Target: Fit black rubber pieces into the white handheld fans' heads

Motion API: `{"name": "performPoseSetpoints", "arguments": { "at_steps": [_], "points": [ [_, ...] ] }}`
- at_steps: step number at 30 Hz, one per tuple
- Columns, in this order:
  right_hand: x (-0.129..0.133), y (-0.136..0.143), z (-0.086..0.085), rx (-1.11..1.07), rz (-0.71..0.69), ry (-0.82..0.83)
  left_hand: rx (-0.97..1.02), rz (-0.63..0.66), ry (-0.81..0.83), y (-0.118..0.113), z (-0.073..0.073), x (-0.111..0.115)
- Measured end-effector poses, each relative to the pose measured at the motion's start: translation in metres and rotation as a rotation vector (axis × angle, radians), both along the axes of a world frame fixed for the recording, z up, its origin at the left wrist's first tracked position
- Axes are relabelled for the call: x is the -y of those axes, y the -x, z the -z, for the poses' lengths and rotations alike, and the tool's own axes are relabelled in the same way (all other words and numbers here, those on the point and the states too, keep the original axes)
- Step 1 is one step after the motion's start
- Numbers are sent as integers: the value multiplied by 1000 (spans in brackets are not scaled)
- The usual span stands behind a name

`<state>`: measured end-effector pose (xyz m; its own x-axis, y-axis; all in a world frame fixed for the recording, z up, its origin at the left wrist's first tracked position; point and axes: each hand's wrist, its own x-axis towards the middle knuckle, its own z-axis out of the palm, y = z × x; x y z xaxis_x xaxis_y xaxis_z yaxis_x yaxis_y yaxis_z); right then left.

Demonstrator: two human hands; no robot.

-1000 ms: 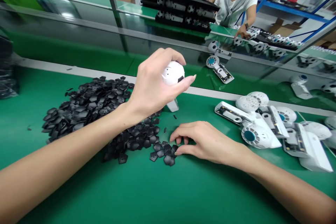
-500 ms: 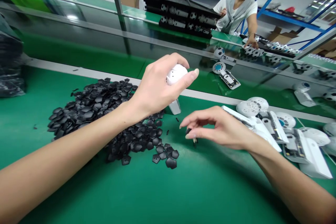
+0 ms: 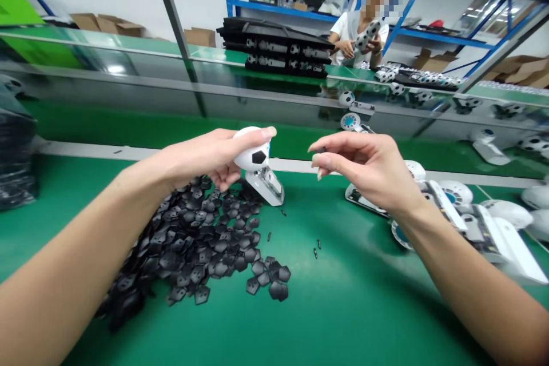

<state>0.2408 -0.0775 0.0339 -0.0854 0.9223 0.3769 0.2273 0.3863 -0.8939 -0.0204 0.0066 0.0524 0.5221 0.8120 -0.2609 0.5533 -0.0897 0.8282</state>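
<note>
My left hand (image 3: 218, 154) grips the round head of a white device (image 3: 265, 184), its thumb across the top. One black pentagon shows on that head, and the device's lower body hangs open below, its inside visible. To the right, my right hand (image 3: 364, 163) pinches a small dark piece (image 3: 321, 150) between thumb and fingertips, apart from the device. Beneath my left hand spreads a pile of black pentagon pieces (image 3: 193, 240), with a small group (image 3: 269, 277) at its right edge. Several tiny black parts (image 3: 317, 249) lie on the green table (image 3: 343, 309).
White device parts (image 3: 493, 229) crowd the table at right. A dark plastic bag (image 3: 17, 154) stands at far left. Behind a pale ledge (image 3: 98, 150), more devices lie on a green surface. Across it, a person (image 3: 360, 37) holds a ball-patterned item near stacked black trays (image 3: 278, 46).
My left hand has turned the device, so a black pentagon and the open body now show. My right hand has risen closer to it. The other person has lifted an item. The view has shifted.
</note>
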Motion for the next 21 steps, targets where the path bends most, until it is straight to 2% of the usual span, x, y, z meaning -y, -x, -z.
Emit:
{"name": "performPoseSetpoints", "arguments": {
  "at_steps": [5,8,14,18,21],
  "points": [
    [0,-3,-3,-63,10,35,61,-23,165,-1,-5,3],
    [1,-4,-3,-101,18,50,211,-52,216,-5,-4,7],
    [4,-4,2,-70,40,-2,702,-272,356,-17,1,11],
    [2,-4,6,-48,9,-35,854,-382,393,-24,5,10],
    [0,-4,6,-55,58,-70,925,-438,376,-30,8,12]
  ]
}}
